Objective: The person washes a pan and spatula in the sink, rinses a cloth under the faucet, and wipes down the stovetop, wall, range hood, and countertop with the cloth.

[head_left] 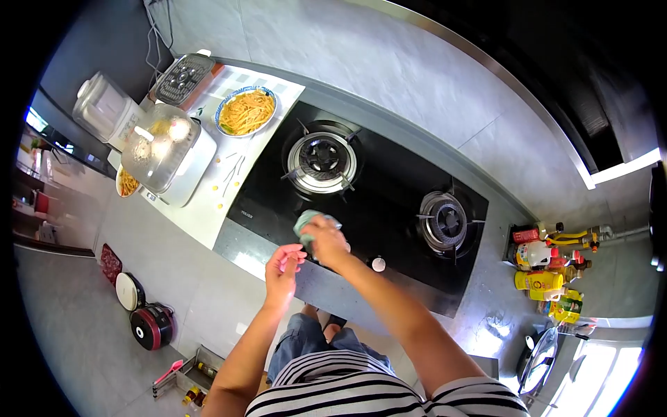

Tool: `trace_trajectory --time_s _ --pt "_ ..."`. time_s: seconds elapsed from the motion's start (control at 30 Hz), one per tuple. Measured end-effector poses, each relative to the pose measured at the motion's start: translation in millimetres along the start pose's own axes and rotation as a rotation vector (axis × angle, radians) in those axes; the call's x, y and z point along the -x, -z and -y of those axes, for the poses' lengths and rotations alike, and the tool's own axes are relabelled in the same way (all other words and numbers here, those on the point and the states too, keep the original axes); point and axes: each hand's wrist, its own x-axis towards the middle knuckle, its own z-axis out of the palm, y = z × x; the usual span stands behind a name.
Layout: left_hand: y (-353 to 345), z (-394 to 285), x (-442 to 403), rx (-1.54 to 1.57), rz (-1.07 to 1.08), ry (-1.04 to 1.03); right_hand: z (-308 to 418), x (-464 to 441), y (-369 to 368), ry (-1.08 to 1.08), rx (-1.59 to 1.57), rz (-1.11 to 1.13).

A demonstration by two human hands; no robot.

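My right hand (326, 240) is closed on a pale green cloth (306, 221), which rests on the black glass of the gas stove (389, 201), in front of the left burner (321, 161). Just left of it, my left hand (283, 270) hovers near the counter's front edge, its fingers loosely curled and apart, with nothing visible in them. A round knob (378, 264) lies to the right of my right hand. The right burner (445, 221) is farther off, touched by neither hand.
A bowl of noodles (246, 111) and a clear-lidded steamer (163, 149) stand on the left counter, with a blender (104, 108) behind. Bottles (538, 280) line the right side near a lidded pan (538, 361). The range hood (556, 90) overhangs the back right.
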Motion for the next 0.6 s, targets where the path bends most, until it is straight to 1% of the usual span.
trace_trajectory --time_s 0.07,0.1,0.13,0.17,0.2,0.23,0.27,0.33,0.4,0.43,0.53,0.57,0.6 --pt "0.4 -4.8 1.7 -0.007 -0.006 -0.021 -6.2 2.4 -1.3 0.309 0.030 0.088" --pt "1.9 -0.3 0.8 0.023 0.008 -0.032 -8.3 2.0 19.2 0.267 -0.016 0.211" --pt "1.1 0.0 2.6 0.009 0.009 -0.028 -23.8 0.1 28.1 0.280 0.048 0.112" --pt "0.2 -0.2 4.2 -0.004 0.011 -0.025 -45.5 -5.1 35.2 0.116 -0.050 0.013" --pt "-0.2 -0.7 5.9 -0.019 0.012 -0.023 -61.3 -5.8 52.8 0.147 0.052 -0.204" --pt "0.4 -1.0 9.1 -0.019 0.011 -0.021 -68.5 2.2 67.7 0.091 0.038 -0.247" --pt "0.0 -0.6 12.9 -0.016 0.013 -0.018 -71.4 12.9 70.4 0.021 0.080 -0.264" --pt "-3.1 2.1 19.8 0.000 0.021 -0.008 -65.6 41.3 61.3 -0.071 0.154 -0.228" --pt "-3.0 8.0 25.6 0.011 0.028 0.007 -55.9 71.0 51.2 -0.050 0.193 -0.166" --pt "-2.8 10.2 29.7 0.017 0.029 0.004 -53.9 77.7 54.6 -0.072 0.162 -0.098" --pt "-2.3 8.8 37.6 0.022 0.029 -0.019 -60.6 72.3 73.1 -0.153 0.119 -0.099" --pt "-1.9 7.4 40.4 0.019 0.026 -0.030 -60.7 64.7 75.2 -0.180 -0.004 -0.213" --pt "-1.7 5.7 42.1 0.017 0.024 -0.042 -67.5 58.4 69.5 -0.108 -0.147 -0.274"
